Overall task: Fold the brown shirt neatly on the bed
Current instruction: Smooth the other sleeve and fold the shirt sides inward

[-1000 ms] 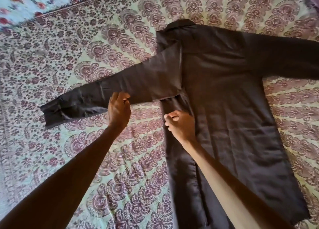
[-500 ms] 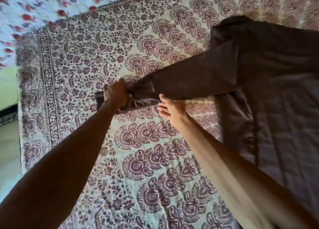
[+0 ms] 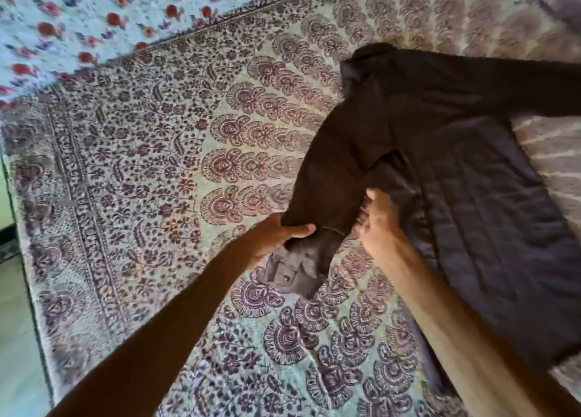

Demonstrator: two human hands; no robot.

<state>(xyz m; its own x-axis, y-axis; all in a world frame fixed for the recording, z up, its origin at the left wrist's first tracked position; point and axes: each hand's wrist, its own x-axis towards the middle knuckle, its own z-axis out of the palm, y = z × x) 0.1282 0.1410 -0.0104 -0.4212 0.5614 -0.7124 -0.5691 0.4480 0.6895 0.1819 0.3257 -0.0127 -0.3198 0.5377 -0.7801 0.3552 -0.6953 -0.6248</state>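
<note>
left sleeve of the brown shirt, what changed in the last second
The left hand slid out to the cuff, gripped the sleeve and swung it from lying out sideways down toward the person. The right hand left the side seam and now touches the sleeve. The shirt body stayed flat on the bedspread.

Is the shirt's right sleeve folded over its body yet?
No, that sleeve lies stretched out across the bed, away from the shirt.
</note>
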